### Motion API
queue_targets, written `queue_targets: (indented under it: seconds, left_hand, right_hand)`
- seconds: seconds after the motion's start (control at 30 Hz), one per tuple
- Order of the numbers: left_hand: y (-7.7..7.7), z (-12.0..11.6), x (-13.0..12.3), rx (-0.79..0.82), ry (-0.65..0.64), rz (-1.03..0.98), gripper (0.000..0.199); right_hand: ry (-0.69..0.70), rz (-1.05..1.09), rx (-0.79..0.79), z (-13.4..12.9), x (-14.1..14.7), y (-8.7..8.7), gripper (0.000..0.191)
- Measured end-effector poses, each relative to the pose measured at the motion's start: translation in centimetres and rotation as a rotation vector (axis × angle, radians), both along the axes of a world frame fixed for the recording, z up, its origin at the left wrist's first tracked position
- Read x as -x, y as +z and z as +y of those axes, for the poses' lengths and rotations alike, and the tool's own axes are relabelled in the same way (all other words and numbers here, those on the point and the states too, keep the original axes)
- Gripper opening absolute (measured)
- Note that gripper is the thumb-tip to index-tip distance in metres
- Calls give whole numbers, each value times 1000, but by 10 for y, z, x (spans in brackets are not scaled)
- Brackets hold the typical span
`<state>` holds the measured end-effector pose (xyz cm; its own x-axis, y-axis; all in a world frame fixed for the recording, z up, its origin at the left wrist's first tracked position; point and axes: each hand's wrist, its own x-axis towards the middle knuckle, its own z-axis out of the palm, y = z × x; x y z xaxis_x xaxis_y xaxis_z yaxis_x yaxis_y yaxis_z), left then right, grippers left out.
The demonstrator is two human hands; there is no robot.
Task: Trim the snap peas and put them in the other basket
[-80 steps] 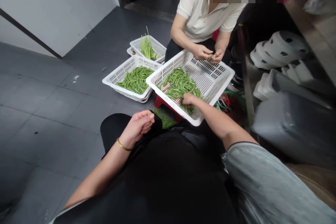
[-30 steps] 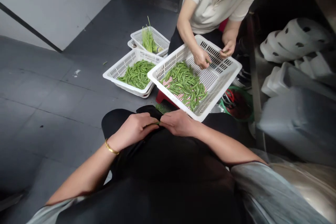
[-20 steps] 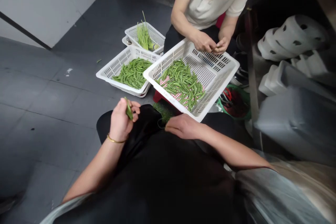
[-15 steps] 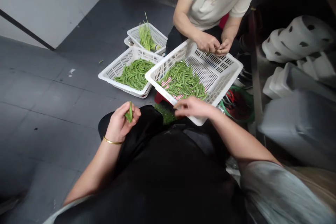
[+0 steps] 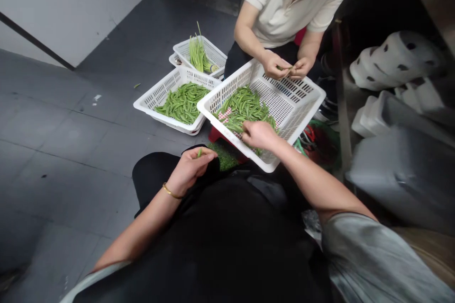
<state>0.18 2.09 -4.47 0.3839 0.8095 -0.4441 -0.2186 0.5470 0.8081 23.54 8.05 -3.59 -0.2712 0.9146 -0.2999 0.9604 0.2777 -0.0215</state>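
Observation:
My left hand (image 5: 194, 166), with a gold bangle at the wrist, is closed around a green pea pod (image 5: 199, 152); only the pod's tip shows above the fingers. It is held over my dark-clad lap, left of the large white basket (image 5: 227, 129). Inside that basket's near side, my right hand (image 5: 261, 135) has its fingers curled down at the edge of a heap of pea pods (image 5: 247, 106). Whatever its fingertips pinch is hidden. A second white basket (image 5: 145, 104) to the left bears another heap of pods (image 5: 185, 102).
Across the large basket sits a co-worker in a white shirt (image 5: 277, 14), whose hands (image 5: 286, 67) hold a small green piece. Behind, a smaller basket (image 5: 216, 54) carries long green stalks (image 5: 199, 54). Grey bins (image 5: 394, 170) and white containers (image 5: 394, 61) stand right. A red stool (image 5: 227, 139) shows under the basket.
My left hand has moved right and turned over with its pod. My right hand has gone from above the near rim into the basket, fingers now curled. The co-worker's hands have shifted slightly.

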Motion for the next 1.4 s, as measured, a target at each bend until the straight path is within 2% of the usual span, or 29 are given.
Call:
queue_targets:
  seconds: [0.07,0.13,0.23,0.33,0.47,0.6,0.67,0.77,0.83,0.87,0.9,1.0,1.07,1.1,1.17,1.23,1.3,1.37,1.4]
  left_hand:
    - [1,-3,-14,-83,57,103,31]
    - [3,-8,-23,-149,107,130,31]
    - [5,-14,-22,-140,136,46,27]
    - [5,-18,-13,-57,63,-92,25]
    - [3,-21,-3,39,-59,-193,25]
    - [3,-21,-2,18,-43,-184,25]
    - [4,-22,-5,11,-40,-164,28]
    - [6,-26,-8,23,-88,-151,34]
    - [7,-28,-7,22,-144,-153,35]
    - [8,-28,-5,21,-174,-158,35]
    - [8,-28,-1,21,-200,-165,35]
    - [9,-28,10,39,-242,-177,35]
    - [9,-27,15,52,-258,-179,35]
    - [9,-26,16,57,-274,-180,34]
    - [10,-25,16,64,-321,-174,32]
    - [12,-23,14,58,-368,-141,28]
    - [14,-21,13,7,-421,-42,25]
    - [17,-21,12,-129,-463,108,24]
    - [18,-23,10,-212,-464,181,25]
  right_hand:
    - [78,43,-144,-37,21,13,25]
    - [188,132,-246,-66,40,18,21]
    - [261,336,-310,-85,50,16,19]
    - [278,606,-224,-85,41,14,22]
    - [291,939,67,-82,28,23,15]
    - [272,1025,73,-85,30,33,14]
    - [289,1049,170,-88,34,33,16]
    - [201,1204,602,-89,39,27,19]
    - [69,1313,770,-87,36,21,21]
    - [-19,1365,751,-84,31,19,22]
    - [-121,1417,669,-79,24,18,22]
    - [-385,1518,261,-64,-5,22,22]
    - [-362,1401,29,-59,-17,29,21]
    - [-270,1272,-60,-60,-18,33,19]
    - [17,932,-175,-68,-8,39,17]
    - [310,600,-209,-79,12,42,21]
    - [523,365,-185,-89,34,42,18]
    - [630,246,-166,-94,49,39,17]
    - [630,220,-163,-94,54,38,18]
